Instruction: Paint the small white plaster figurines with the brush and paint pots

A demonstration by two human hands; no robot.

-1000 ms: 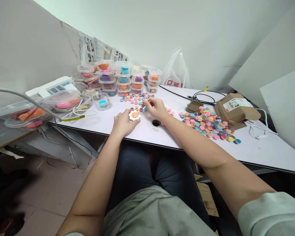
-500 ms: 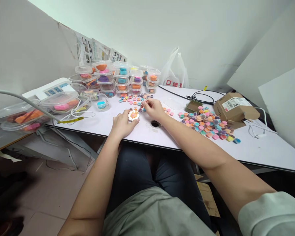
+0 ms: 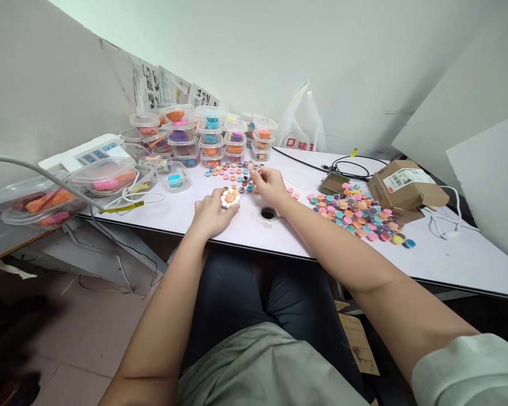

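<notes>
Low over the white table (image 3: pixel 254 231), my left hand (image 3: pixel 211 214) grips a white flower-shaped piece (image 3: pixel 230 197) with an orange centre between thumb and fingers. To its right, my right hand (image 3: pixel 271 185) has thumb and forefinger pinched together; a thin reddish bit shows at the fingertips, too small to name. Small coloured discs (image 3: pixel 228 171) lie scattered just beyond both hands. A larger heap of such discs (image 3: pixel 358 211), pink, orange, blue and purple, spreads to the right of my right forearm.
Clear tubs (image 3: pixel 211 138) of coloured clay stand stacked at the back left. A power strip (image 3: pixel 93 155) and cables lie left. A plastic bag (image 3: pixel 302 121), green tray (image 3: pixel 333 183) and cardboard box (image 3: pixel 406 186) stand behind and right. A round cable hole (image 3: pixel 268 213) opens near my right wrist.
My right hand has shifted slightly to the right and away from the flower-shaped piece, its fingers still pinched. My left hand keeps its hold on the flower, almost unmoved.
</notes>
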